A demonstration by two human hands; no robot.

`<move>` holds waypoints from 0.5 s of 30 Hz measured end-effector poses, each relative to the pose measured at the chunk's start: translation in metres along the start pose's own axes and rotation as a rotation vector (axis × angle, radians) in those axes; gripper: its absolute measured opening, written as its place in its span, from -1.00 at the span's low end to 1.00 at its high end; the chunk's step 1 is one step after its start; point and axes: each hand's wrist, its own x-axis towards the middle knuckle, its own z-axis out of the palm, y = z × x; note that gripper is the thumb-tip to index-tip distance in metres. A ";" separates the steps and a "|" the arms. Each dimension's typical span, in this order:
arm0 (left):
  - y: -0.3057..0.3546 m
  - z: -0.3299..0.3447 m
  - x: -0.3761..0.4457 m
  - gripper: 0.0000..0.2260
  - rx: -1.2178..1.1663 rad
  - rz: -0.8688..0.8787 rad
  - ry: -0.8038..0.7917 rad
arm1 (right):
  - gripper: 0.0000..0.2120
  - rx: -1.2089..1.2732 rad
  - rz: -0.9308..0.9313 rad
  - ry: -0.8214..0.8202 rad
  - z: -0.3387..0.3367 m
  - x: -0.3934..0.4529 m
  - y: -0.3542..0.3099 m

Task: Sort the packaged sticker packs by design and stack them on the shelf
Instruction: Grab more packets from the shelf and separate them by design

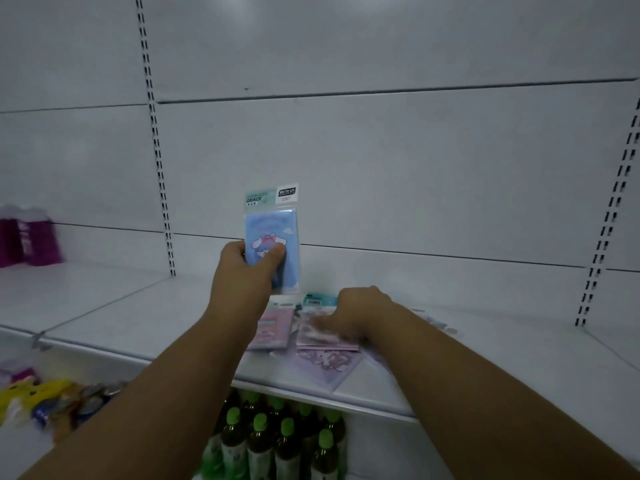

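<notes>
Left hand: the left hand [242, 268] is raised above the shelf [138, 313], fingers and thumb curled round the lower half of a blue sticker pack [272, 233].
Blue pack: held upright with its printed face toward the person; a cartoon figure with a pink bow shows under the thumb, and a header card reading "GRACE" stands above the fingers. It hangs clear of the shelf, up and to the left of the right hand.
Right hand: the right hand [356, 313] is low on the shelf, palm down, fingers reaching left onto a clear-wrapped pink pack [322, 337]. The hand is blurred; whether the fingers pinch the pack or only lie on it cannot be told.
Packs under the hands: a pink pack [273, 327] lies flat just below the left wrist, beside the one under the right fingers. A pale purple pack [327, 365] lies nearer the shelf's front edge, partly under the pink one the right hand touches. A teal header [318, 300] shows just left of the right knuckles.
Beyond the right hand: more pale packs [436, 322] lie on the shelf behind the right wrist, too blurred to read.
Below the arms: green-capped bottles [277, 441] stand on the lower shelf between the forearms.
Far left of the left arm: magenta packets [24, 240] on the shelf, yellow and blue goods [45, 400] lower down.
</notes>
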 end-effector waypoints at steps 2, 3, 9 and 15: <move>-0.005 -0.011 0.006 -0.68 -0.006 -0.018 -0.045 | -0.26 -0.044 0.049 -0.038 0.003 0.003 -0.012; -0.007 -0.016 0.009 -0.68 -0.008 -0.025 -0.062 | -0.30 -0.031 0.071 -0.050 0.002 0.005 -0.018; -0.013 -0.034 0.018 -0.71 -0.025 -0.048 -0.132 | -0.39 0.181 0.193 -0.040 -0.014 0.013 -0.037; -0.012 -0.042 0.024 -0.76 -0.121 -0.086 -0.160 | -0.62 0.489 0.240 0.262 -0.012 0.014 -0.035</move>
